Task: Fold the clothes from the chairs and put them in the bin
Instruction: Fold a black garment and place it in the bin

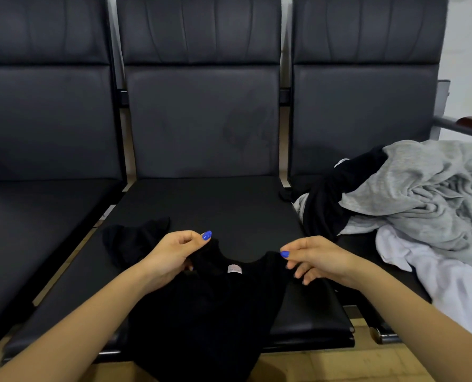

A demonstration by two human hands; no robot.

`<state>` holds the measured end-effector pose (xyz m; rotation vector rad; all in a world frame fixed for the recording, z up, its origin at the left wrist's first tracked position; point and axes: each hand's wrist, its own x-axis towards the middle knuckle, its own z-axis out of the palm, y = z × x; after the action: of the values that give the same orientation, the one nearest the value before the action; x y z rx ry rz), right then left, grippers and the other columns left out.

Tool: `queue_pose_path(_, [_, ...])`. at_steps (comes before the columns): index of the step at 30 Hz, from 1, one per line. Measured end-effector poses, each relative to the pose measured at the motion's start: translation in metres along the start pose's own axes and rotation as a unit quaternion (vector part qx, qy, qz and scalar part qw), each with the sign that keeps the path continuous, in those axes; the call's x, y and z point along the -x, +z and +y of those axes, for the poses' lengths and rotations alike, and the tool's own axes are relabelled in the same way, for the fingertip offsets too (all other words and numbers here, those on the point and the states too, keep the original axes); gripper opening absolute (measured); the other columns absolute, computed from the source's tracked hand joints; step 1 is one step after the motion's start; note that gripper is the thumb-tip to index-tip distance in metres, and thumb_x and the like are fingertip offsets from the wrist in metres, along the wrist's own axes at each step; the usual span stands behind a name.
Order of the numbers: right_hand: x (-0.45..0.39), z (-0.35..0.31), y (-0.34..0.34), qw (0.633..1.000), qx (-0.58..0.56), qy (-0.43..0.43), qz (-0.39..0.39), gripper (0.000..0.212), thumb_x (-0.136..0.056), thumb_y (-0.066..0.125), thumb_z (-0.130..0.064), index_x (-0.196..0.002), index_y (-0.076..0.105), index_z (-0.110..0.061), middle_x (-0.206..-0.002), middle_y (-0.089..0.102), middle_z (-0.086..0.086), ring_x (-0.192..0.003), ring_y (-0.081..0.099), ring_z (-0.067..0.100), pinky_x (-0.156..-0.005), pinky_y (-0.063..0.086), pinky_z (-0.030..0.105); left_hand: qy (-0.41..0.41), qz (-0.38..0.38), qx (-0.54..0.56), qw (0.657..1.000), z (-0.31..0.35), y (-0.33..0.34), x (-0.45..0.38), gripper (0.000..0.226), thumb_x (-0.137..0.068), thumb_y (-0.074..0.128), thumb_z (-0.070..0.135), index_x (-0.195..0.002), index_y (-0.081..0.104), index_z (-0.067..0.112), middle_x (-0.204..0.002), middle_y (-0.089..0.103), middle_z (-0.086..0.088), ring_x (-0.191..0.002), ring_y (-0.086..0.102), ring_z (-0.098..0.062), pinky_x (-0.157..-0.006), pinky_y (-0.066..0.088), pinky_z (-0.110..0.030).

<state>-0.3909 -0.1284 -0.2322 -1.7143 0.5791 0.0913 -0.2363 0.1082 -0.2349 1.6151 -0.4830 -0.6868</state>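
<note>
**benchwatcher:** ok so what's going on in the lower middle of the frame? all I see is dark on dark lol

**foldnerd:** that's a black top (210, 307) laid on the seat of the middle chair (201, 205), neckline facing away from the camera, small pale label (234, 269) showing just under the collar. The bottom part hangs off the front edge of the seat toward the floor (325, 365).

**benchwatcher:** and the hands?

**foldnerd:** left hand (174, 255) has a pinch grip on the left shoulder of the top, thumb on top, fingers curled underneath. Right hand (314, 259) is doing the same at the right shoulder, thumb pressing the fabric, fingers curled below. Blue nail polish on both thumbs. One sleeve (135, 235) sticks out to the left of the left hand, lying flat on the seat.

**benchwatcher:** what about the pile on the right?

**foldnerd:** right chair (364, 106) has the rest heaped on its seat: a grey garment (427, 194) on top, a black garment (328, 199) beside it spilling toward the middle chair, and a white garment (444, 282) nearest the camera in the lower right. Left chair (44, 119) is at the left edge. No bin in view.
</note>
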Motion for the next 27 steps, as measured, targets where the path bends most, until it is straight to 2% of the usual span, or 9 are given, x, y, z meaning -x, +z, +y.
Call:
queue_pose_path(3, [-0.007, 0.002, 0.008, 0.992, 0.107, -0.016, 0.068, 0.018, -0.093, 0.061, -0.016, -0.109, 0.053, -0.012, -0.073, 0.056, 0.007, -0.047, 0.053, 0.012, -0.037, 0.045, 0.022, 0.003, -0.019, 0.011, 1.0, 0.0, -0.002, 0.002, 0.025, -0.064, 0.075, 0.036, -0.068, 0.068, 0.012, -0.068, 0.066, 0.0, -0.061, 0.059, -0.012, -0.053, 0.042, -0.025])
queue_pose_path(5, [-0.01, 0.004, 0.012, 0.979, 0.178, -0.026, 0.097, 0.008, -0.093, 0.061, -0.019, -0.097, 0.055, -0.015, -0.069, 0.054, 0.004, -0.046, 0.048, 0.011, -0.034, 0.041, 0.021, 0.002, -0.03, 0.019, 0.999, -0.001, -0.003, 0.001, 0.022, -0.059, 0.079, 0.032, -0.067, 0.071, 0.014, -0.068, 0.067, -0.002, -0.061, 0.063, -0.011, -0.053, 0.047, -0.024])
queue_pose_path(8, [-0.013, 0.005, 0.016, 0.96, 0.262, -0.027, 0.096, 0.013, -0.088, 0.066, -0.025, -0.08, 0.058, -0.018, -0.061, 0.051, -0.003, -0.047, 0.046, 0.009, -0.036, 0.037, 0.02, 0.0, -0.032, 0.014, 0.999, -0.003, -0.004, -0.001, 0.011, -0.079, 0.069, 0.017, -0.072, 0.066, 0.009, -0.067, 0.066, -0.002, -0.06, 0.062, -0.011, -0.053, 0.048, -0.023])
queue_pose_path(11, [-0.016, 0.004, 0.02, 0.954, 0.291, -0.019, 0.077, 0.019, -0.084, 0.069, -0.025, -0.076, 0.054, -0.018, -0.059, 0.048, -0.005, -0.049, 0.045, 0.009, -0.037, 0.036, 0.019, 0.001, -0.033, -0.019, 0.999, -0.005, -0.004, -0.003, 0.023, -0.09, 0.06, 0.016, -0.069, 0.063, 0.009, -0.066, 0.065, 0.0, -0.06, 0.062, -0.009, -0.053, 0.047, -0.023])
queue_pose_path(13, [-0.018, 0.005, 0.019, 0.96, 0.271, -0.024, 0.072, 0.023, -0.084, 0.068, -0.021, -0.075, 0.048, -0.017, -0.059, 0.046, -0.003, -0.05, 0.045, 0.01, -0.035, 0.036, 0.02, -0.002, -0.037, -0.053, 0.998, -0.005, -0.004, -0.004, 0.03, -0.094, 0.056, 0.018, -0.066, 0.062, 0.01, -0.064, 0.064, 0.002, -0.06, 0.061, -0.009, -0.054, 0.049, -0.024])
queue_pose_path(17, [-0.015, 0.003, 0.009, 0.981, 0.181, -0.042, 0.048, 0.03, -0.088, 0.066, -0.011, -0.075, 0.039, -0.015, -0.065, 0.046, 0.002, -0.049, 0.05, 0.01, -0.031, 0.039, 0.02, -0.034, -0.056, -0.186, 0.98, -0.004, -0.007, -0.002, 0.032, -0.099, 0.049, 0.03, -0.074, 0.055, 0.011, -0.069, 0.06, 0.004, -0.067, 0.062, -0.009, -0.062, 0.053, -0.024])
queue_pose_path(20, [-0.008, 0.001, 0.0, 0.992, 0.105, -0.044, 0.048, 0.034, -0.086, 0.068, -0.008, -0.072, 0.038, -0.014, -0.064, 0.046, 0.005, -0.042, 0.05, 0.01, -0.033, 0.045, 0.022, -0.09, -0.105, -0.254, 0.957, -0.001, -0.009, 0.009, 0.032, -0.1, 0.047, 0.029, -0.071, 0.049, 0.016, -0.066, 0.053, 0.006, -0.064, 0.056, -0.006, -0.06, 0.048, -0.02])
queue_pose_path(24, [0.003, 0.002, -0.013, 0.996, 0.019, -0.053, 0.065, 0.032, -0.085, 0.067, -0.002, -0.072, 0.04, -0.013, -0.068, 0.049, 0.009, -0.051, 0.056, 0.015, -0.044, 0.054, 0.027, -0.184, -0.217, -0.194, 0.939, 0.008, -0.012, 0.036, 0.023, -0.099, 0.05, 0.019, -0.076, 0.052, 0.015, -0.074, 0.058, 0.0, -0.064, 0.062, -0.008, -0.054, 0.049, -0.019])
queue_pose_path(27, [0.01, 0.006, -0.016, 0.997, -0.009, -0.047, 0.061, 0.02, -0.087, 0.062, 0.004, -0.081, 0.049, -0.01, -0.072, 0.054, 0.008, -0.055, 0.062, 0.01, -0.046, 0.055, 0.027, -0.233, -0.297, -0.15, 0.914, 0.01, -0.007, 0.066, 0.016, -0.088, 0.058, 0.03, -0.081, 0.056, 0.015, -0.081, 0.064, -0.002, -0.068, 0.063, -0.012, -0.052, 0.052, -0.021])
